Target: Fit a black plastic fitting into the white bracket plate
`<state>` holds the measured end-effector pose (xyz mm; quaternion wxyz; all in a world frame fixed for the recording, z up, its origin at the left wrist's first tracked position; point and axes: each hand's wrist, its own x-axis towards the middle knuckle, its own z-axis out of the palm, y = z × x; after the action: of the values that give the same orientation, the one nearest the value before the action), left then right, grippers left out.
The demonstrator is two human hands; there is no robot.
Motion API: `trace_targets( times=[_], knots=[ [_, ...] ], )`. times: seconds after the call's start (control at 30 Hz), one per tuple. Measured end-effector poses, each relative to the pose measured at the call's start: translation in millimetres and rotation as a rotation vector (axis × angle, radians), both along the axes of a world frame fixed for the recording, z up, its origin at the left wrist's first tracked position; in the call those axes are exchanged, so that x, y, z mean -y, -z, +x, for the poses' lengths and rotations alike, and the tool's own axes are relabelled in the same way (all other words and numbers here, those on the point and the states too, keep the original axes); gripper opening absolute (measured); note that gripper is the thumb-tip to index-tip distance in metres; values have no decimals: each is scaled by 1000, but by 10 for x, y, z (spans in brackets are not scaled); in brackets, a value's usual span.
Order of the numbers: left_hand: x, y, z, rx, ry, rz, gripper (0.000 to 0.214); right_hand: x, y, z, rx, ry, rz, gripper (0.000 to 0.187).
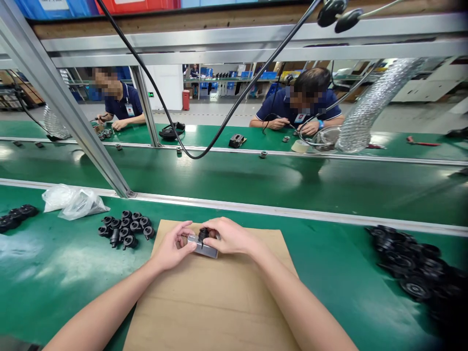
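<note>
A grey metal block [206, 250] rests on the brown cardboard sheet [215, 302] in front of me. My left hand [173, 247] grips the block's left end between thumb and fingers. On top of the block stands a small black plastic part [203, 235], roughly round with a narrow stem pointing down its front. My right hand [228, 236] closes on this black part from the right, thumb in front and fingers behind. Its fingertips are partly hidden.
Several black fittings [126, 226] and clear plastic bags [78, 202] lie to the left. A heap of black round parts [413, 263] is at the right. A metal post [124, 187] rises beyond, and a black cable [197, 157] hangs ahead. Two people work across the green bench.
</note>
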<state>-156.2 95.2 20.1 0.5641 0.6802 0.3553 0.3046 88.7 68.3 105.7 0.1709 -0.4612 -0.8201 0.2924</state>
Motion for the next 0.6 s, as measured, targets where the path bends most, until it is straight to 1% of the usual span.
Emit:
trace_targets(
  times=[0.1,0.17,0.23,0.27,0.3,0.33,0.37,0.43,0.5,0.53,0.6],
  knots=[
    [-13,19,-10,-1,13,5,76,14,-22,38,27,0,-27,21],
    [-25,13,-27,3,36,18,76,26,-27,142,57,29,-62,42],
    [-31,0,-50,5,79,41,82,42,-20,289,110,83,-102,68],
    [-29,-4,-61,2,107,54,85,51,-11,361,145,109,-124,79],
    [-26,-5,-71,-4,135,66,88,58,1,424,183,127,-150,84],
    [-20,0,-79,-13,158,79,90,63,16,469,221,135,-177,85],
    [-13,9,-83,-23,175,91,90,65,32,495,254,139,-203,81],
    [-2,36,-84,-38,190,112,89,58,64,490,307,163,-228,65],
    [4,62,-80,-50,189,131,88,45,87,436,342,209,-216,49],
    [5,70,-78,-56,188,138,88,39,94,405,353,237,-203,44],
    [8,75,-77,-67,186,150,86,33,104,362,362,279,-189,44]
  ],
)
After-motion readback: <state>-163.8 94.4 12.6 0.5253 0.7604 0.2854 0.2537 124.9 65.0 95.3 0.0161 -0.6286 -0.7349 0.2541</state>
